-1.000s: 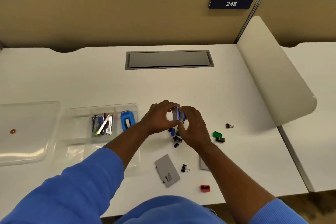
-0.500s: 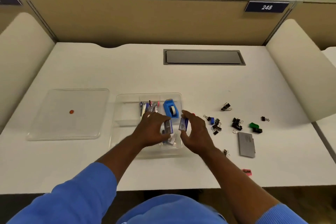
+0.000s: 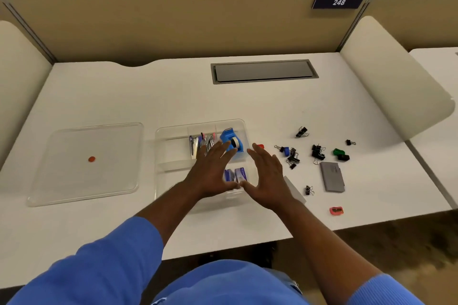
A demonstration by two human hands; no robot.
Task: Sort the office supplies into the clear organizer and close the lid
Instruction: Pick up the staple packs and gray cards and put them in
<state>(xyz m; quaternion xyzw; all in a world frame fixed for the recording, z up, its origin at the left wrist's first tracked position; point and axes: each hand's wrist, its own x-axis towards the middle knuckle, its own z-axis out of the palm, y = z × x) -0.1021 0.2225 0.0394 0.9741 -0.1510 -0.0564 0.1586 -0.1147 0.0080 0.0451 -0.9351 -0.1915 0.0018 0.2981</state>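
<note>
The clear organizer point(image 3: 171, 153) lies in the middle of the white desk. Its back compartments hold staple removers and clippers point(image 3: 198, 143) and a blue tape dispenser point(image 3: 231, 142). Small blue staple boxes point(image 3: 235, 174) lie in its front right compartment, between my hands. My left hand point(image 3: 210, 171) hovers open over the organizer, fingers spread. My right hand point(image 3: 269, 178) is open at the organizer's right edge, empty. The clear lid point(image 3: 62, 181) with a red dot lies flat to the left. Several binder clips point(image 3: 293, 156) lie scattered to the right.
A grey flat case point(image 3: 332, 177), a green and a black clip point(image 3: 340, 154), a red sharpener point(image 3: 336, 210) and a small red item point(image 3: 260, 146) lie right of the organizer. A grey cable hatch point(image 3: 262, 72) is set in the desk's back. Curved dividers stand at both sides.
Both hands carried the blue staple boxes from the clip pile to the organizer, let them go in the front right compartment, and opened. The camera view shifted left.
</note>
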